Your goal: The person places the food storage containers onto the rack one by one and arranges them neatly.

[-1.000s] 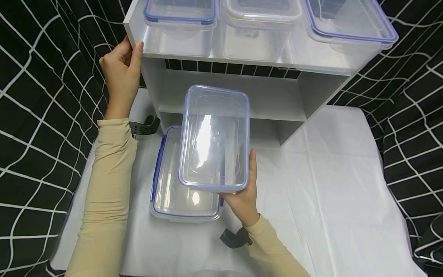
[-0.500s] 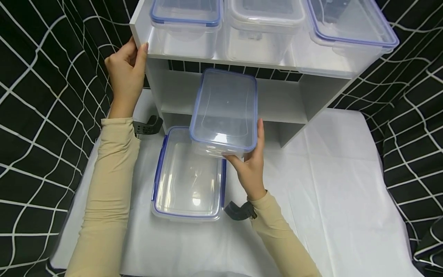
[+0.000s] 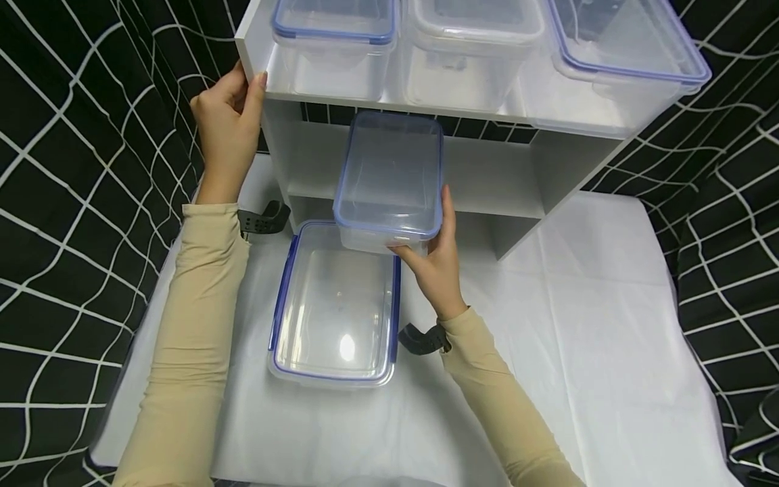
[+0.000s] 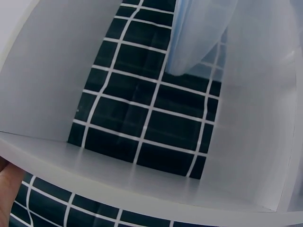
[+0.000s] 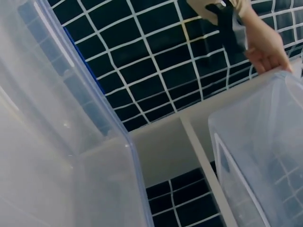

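My left hand [image 3: 230, 128] grips the upper left corner of a white shelf unit [image 3: 395, 107], its thumb on the front edge. Part of that hand also shows at the lower left of the left wrist view. A clear plastic food container [image 3: 389, 179] with a blue-rimmed lid hangs in front of the shelf's upper opening. My right hand [image 3: 435, 264] holds it by its near right corner, thumb along the near side and fingers along the right side. Its far end reaches the top board's front edge in the head view; how deep it is inside cannot be told.
A larger clear container [image 3: 337, 314] with blue side clips lies on the white cloth [image 3: 584, 338], below the held one. Several lidded containers, including a white-lidded container [image 3: 468, 61], stand on the unit's top. A middle shelf board [image 3: 493, 182] spans the opening.
My right hand has carried the container forward, away from above the larger container and up to the shelf opening. The left hand keeps its grip on the shelf corner.
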The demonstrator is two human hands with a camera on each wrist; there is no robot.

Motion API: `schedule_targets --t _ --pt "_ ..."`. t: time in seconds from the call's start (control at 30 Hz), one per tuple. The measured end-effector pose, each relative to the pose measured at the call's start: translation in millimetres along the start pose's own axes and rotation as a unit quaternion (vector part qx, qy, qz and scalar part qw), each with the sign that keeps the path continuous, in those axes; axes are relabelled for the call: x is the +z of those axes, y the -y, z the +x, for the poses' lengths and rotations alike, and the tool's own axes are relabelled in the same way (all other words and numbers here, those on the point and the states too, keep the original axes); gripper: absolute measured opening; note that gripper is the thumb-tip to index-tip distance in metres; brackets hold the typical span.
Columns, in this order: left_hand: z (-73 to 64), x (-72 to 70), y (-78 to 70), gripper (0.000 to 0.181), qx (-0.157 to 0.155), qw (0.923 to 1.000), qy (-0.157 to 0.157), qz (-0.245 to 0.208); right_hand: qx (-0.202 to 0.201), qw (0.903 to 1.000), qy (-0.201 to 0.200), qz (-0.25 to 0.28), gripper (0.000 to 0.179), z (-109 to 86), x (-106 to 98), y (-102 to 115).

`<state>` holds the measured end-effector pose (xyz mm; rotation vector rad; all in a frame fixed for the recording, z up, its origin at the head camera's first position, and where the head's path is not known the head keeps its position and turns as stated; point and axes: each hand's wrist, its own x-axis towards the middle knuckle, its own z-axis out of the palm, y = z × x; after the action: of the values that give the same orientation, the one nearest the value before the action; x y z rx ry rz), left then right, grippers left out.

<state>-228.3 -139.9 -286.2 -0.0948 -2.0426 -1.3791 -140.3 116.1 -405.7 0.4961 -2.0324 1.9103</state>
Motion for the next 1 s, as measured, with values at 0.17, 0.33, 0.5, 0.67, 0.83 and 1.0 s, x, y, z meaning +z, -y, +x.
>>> schedule_targets --t 0.17,0.33,0.5,0.67,0.83,1.0 --pt "-0.4 1.5 3.0 0.028 0.005 1.0 -0.001 0.001 0.004 0.9999 0.01 -0.005 0.103 9.0 1.9 0.6" --pt "-3.2 0.0 -0.6 0.028 0.008 1.0 -0.004 -0.001 0.033 0.9993 0.014 -0.003 0.104 14.4 5.0 1.1" --pt "-3.1 -1.0 -3.3 0.028 0.001 1.0 -0.002 -0.002 0.062 0.9976 0.013 -0.027 0.104 13.6 8.5 18.6" --pt "-1.9 -0.4 -2.1 0.028 0.004 1.0 -0.001 -0.001 0.054 0.997 -0.016 -0.052 0.089 4.3 7.2 27.8" --pt "0.5 -0.1 2.0 0.028 0.012 0.9999 -0.003 0.001 0.009 0.9956 -0.038 -0.085 0.073 4.3 8.0 30.3" --pt "0.5 -0.2 0.9 0.028 0.007 1.0 0.004 -0.001 0.007 0.9948 -0.044 -0.092 0.071 9.1 9.1 29.1"
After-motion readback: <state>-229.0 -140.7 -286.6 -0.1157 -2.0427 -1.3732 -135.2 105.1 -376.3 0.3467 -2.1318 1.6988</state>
